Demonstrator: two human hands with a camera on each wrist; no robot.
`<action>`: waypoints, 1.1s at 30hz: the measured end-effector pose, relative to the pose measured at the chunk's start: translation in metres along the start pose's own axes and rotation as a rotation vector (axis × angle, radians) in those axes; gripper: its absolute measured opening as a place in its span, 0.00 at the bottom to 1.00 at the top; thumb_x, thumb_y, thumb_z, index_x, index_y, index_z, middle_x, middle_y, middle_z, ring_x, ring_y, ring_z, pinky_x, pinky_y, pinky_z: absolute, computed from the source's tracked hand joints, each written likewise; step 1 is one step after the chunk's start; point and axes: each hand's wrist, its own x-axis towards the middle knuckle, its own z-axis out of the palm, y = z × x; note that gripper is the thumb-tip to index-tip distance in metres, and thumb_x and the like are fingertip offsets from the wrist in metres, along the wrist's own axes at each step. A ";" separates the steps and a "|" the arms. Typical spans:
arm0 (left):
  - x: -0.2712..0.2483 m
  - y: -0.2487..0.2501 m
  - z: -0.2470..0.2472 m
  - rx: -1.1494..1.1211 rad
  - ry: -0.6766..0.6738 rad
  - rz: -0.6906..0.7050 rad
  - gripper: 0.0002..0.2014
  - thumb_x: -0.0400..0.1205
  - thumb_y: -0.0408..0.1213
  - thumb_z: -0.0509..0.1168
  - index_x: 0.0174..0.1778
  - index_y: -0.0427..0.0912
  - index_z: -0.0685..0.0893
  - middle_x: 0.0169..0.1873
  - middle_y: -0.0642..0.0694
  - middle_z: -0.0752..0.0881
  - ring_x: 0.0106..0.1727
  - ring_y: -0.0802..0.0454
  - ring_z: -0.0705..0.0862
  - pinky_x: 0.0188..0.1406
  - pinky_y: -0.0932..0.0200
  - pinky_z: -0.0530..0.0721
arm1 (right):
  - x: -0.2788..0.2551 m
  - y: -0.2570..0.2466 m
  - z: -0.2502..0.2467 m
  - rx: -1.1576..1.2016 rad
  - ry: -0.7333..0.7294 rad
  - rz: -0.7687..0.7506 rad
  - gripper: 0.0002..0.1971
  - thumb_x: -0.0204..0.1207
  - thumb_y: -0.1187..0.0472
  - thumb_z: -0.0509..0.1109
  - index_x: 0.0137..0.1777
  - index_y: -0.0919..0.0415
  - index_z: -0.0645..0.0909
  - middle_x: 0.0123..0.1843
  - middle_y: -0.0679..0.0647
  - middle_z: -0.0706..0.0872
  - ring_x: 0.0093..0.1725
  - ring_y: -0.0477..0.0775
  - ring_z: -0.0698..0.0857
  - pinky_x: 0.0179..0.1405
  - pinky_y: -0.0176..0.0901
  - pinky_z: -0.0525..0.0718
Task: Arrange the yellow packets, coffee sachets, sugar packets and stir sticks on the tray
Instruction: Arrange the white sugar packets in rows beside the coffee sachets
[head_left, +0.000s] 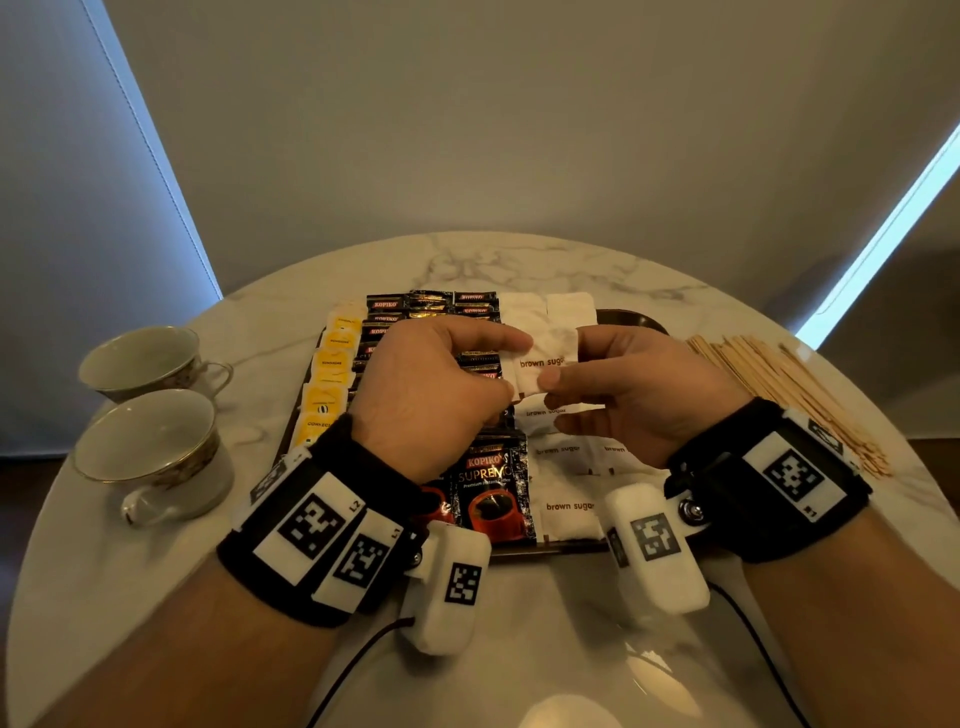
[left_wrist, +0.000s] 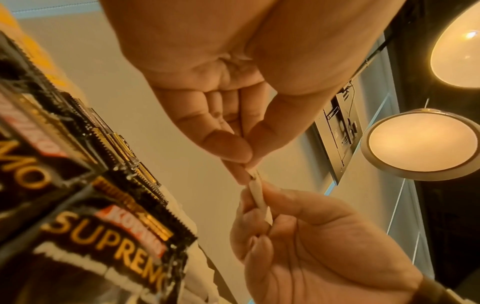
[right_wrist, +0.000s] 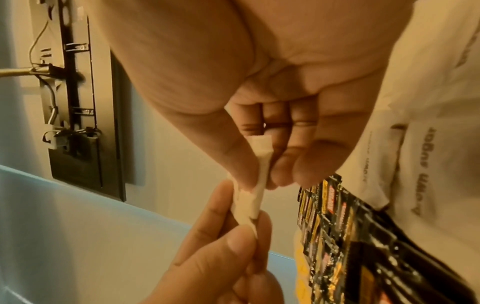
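Observation:
A white brown sugar packet (head_left: 540, 364) is held above the dark tray (head_left: 640, 321) by both hands. My left hand (head_left: 511, 366) pinches its left edge between thumb and fingers, and my right hand (head_left: 563, 361) pinches its right edge. The wrist views show the packet edge-on (left_wrist: 259, 197) (right_wrist: 249, 201) between the two pinches. On the tray lie a column of yellow packets (head_left: 327, 400) at the left, black coffee sachets (head_left: 493, 493) in the middle and more sugar packets (head_left: 569, 506) at the right. Wooden stir sticks (head_left: 779, 384) lie in a pile on the table, right of the tray.
Two gold-rimmed teacups (head_left: 150, 447) (head_left: 145, 361) stand on the round marble table (head_left: 519, 260) to the left of the tray. Cables run from the wrist cameras over the near table edge. A wall and blinds are behind the table.

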 end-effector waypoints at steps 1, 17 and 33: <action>0.000 0.000 0.000 -0.002 -0.003 0.001 0.20 0.74 0.24 0.77 0.53 0.56 0.95 0.34 0.57 0.91 0.23 0.62 0.83 0.23 0.71 0.78 | 0.000 -0.001 -0.001 0.001 0.004 0.023 0.12 0.75 0.72 0.76 0.59 0.67 0.89 0.45 0.58 0.92 0.37 0.50 0.88 0.37 0.43 0.88; -0.002 0.007 0.023 -0.241 -0.061 -0.121 0.25 0.74 0.20 0.77 0.63 0.48 0.88 0.56 0.50 0.91 0.48 0.50 0.94 0.46 0.46 0.95 | -0.019 -0.010 -0.028 -0.140 0.281 -0.065 0.07 0.77 0.75 0.74 0.50 0.66 0.89 0.47 0.62 0.93 0.44 0.57 0.91 0.44 0.44 0.93; -0.008 0.019 0.048 0.604 -0.406 -0.049 0.12 0.80 0.42 0.73 0.58 0.53 0.93 0.59 0.58 0.90 0.53 0.61 0.86 0.39 0.68 0.81 | -0.002 0.009 -0.063 -0.269 0.389 0.284 0.10 0.75 0.75 0.77 0.54 0.65 0.89 0.42 0.60 0.90 0.42 0.56 0.89 0.55 0.54 0.92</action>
